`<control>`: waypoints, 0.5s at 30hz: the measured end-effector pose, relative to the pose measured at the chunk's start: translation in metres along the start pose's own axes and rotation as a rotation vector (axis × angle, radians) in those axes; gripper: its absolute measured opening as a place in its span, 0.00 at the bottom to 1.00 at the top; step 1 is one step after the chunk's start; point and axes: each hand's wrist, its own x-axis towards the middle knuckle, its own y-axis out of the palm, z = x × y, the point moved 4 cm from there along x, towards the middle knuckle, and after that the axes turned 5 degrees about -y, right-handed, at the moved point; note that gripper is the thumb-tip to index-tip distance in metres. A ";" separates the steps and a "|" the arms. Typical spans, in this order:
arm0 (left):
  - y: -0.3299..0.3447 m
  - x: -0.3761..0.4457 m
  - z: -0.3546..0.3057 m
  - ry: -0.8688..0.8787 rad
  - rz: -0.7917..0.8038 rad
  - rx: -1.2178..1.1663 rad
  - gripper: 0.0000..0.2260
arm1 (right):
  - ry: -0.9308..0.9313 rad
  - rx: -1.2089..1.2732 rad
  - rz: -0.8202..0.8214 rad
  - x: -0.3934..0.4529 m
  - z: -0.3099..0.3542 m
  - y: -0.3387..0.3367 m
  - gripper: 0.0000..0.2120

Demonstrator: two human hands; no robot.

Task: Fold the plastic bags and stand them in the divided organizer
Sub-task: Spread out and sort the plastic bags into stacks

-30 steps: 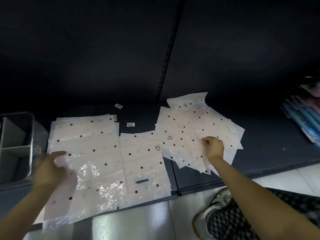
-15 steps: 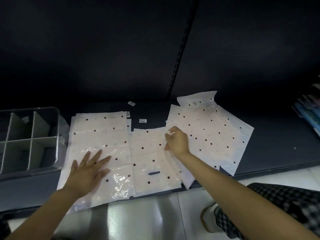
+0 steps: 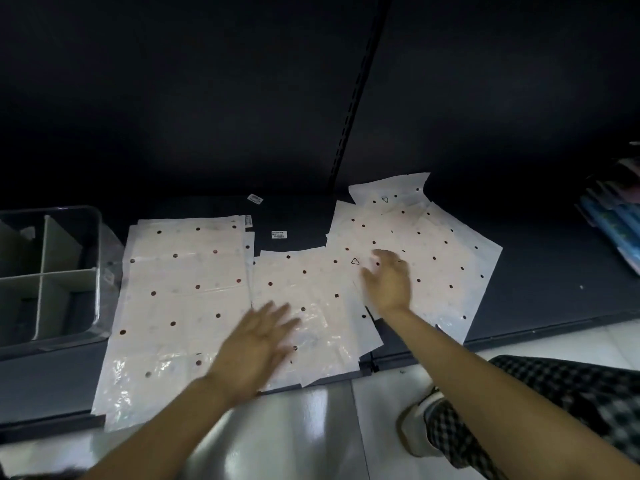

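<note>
Plainly, little writing can be read: two small white label stickers, one point(image 3: 255, 199) far back on the dark shelf point(image 3: 540, 271) and one point(image 3: 279, 234) nearer the bags, carry print too small to make out. A black triangle mark point(image 3: 355, 261) shows on one bag near the right hand, and a second triangle point(image 3: 385, 199) on the farthest bag; whatever stands inside them cannot be told.

The plastic bags are thin, milky white and half see-through, dotted with small dark spots, and they lie flat on the shelf in three groups. A left stack point(image 3: 180, 299) is the longest, reaching past the shelf's front edge, its near end crinkled and shiny. A middle bag point(image 3: 311, 289) lies just beside it, its near part glossy too. A right pile point(image 3: 433, 251) is fanned out loosely, its sheets overlapping at angles.

The left hand point(image 3: 258, 344) is over the near part of the middle bag with fingers straight and spread, gripping nothing; it is blurred, so whether it touches the plastic cannot be told. The right hand point(image 3: 389, 278) lies over the inner edge of the right pile, fingers loosely extended, holding nothing.

The divided organizer point(image 3: 86, 271), a clear bin with pale cross dividers, stands on the shelf just left of the left stack; no bags show in the compartments in view.
</note>
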 end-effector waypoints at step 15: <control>0.013 0.000 0.001 -0.029 0.225 0.219 0.32 | 0.136 -0.009 0.003 -0.005 -0.083 -0.036 0.09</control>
